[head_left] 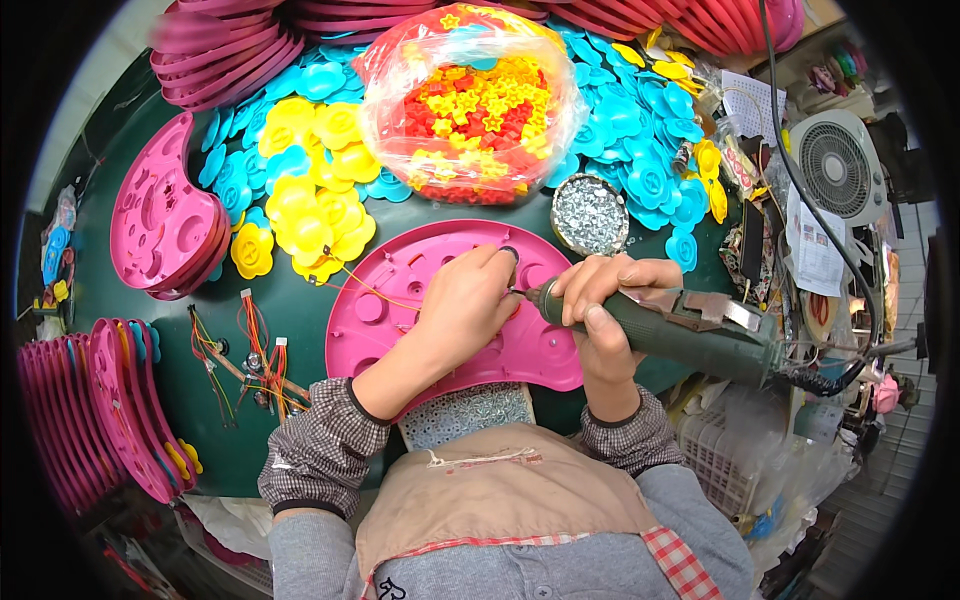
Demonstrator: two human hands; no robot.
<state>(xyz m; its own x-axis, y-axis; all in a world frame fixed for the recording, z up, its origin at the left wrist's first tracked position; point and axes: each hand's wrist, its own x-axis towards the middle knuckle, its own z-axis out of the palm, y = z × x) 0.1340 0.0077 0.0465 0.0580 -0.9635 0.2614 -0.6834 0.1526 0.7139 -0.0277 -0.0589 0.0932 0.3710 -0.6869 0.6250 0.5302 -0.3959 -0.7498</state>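
A pink plastic panel [545, 345], curved like a bean, lies near the middle of the near edge of the dark green desk [300, 320], and both hands are working over it. The right hand [605, 300] is wrapped firmly around a green electric screwdriver [680, 335], which is held almost level, its tip pointing to the left, over the panel. The left hand [465, 300] is above the panel with its fingers bent and drawn together, just beside this tip — what they pinch, if anything, I cannot tell. A thin yellow wire [372, 288] runs onto the panel from its left side. Between the panel and the near edge there is a tray [470, 415] of small metal parts; beyond the panel's right end stands a round tin [590, 215] of similar parts. Toward the far edge is a clear bag [480, 110] with red and yellow pieces, with blue flower-shaped pieces [640, 140] at both sides and yellow flower-shaped pieces [320, 215] to its left. Wire bundles [265, 360] lie left of the panel — and near the desk's left near corner, more pink panels [125, 400] stand in a row.
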